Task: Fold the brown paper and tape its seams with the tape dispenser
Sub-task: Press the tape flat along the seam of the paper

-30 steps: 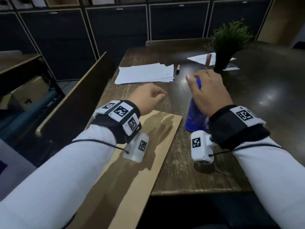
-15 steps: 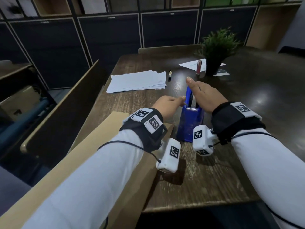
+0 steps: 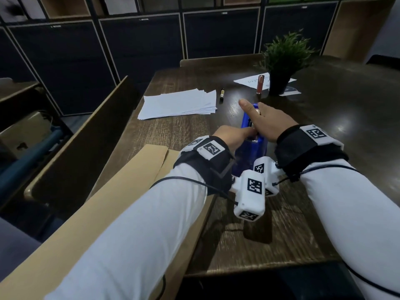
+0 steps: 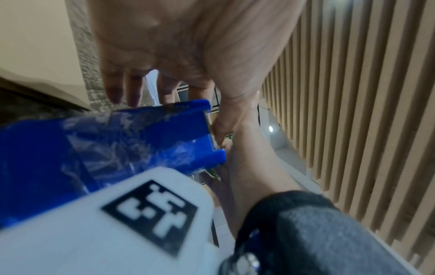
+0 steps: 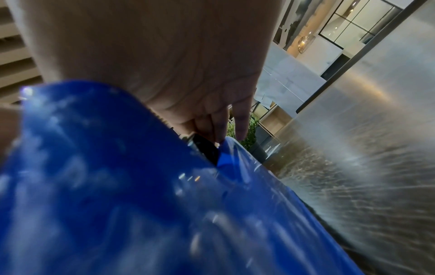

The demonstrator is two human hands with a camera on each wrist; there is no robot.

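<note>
A blue tape dispenser [image 3: 259, 146] stands on the dark wooden table [image 3: 303, 234], just right of the folded brown paper [image 3: 129, 191]. My right hand [image 3: 270, 124] lies over its top. The thumb points straight out and the fingers [image 5: 221, 122] curl down onto the dispenser [image 5: 117, 186]. My left hand [image 3: 231, 137] reaches across to the near cutter end. In the left wrist view the left hand [image 4: 176, 46] has its fingers behind the dispenser [image 4: 117, 139] and its thumb in front of the cutter edge, pinching there. Whether tape lies between them is hidden.
A stack of white sheets [image 3: 179, 105] and a black marker [image 3: 221, 95] lie farther back. A potted plant [image 3: 283, 59], a reddish tube [image 3: 260, 84] and a loose sheet [image 3: 249, 80] sit at the far right. A wooden chair back [image 3: 86, 137] stands left of the table.
My left hand left the brown paper and moved right to the dispenser's cutter end. The right hand stayed on the dispenser and its thumb straightened out.
</note>
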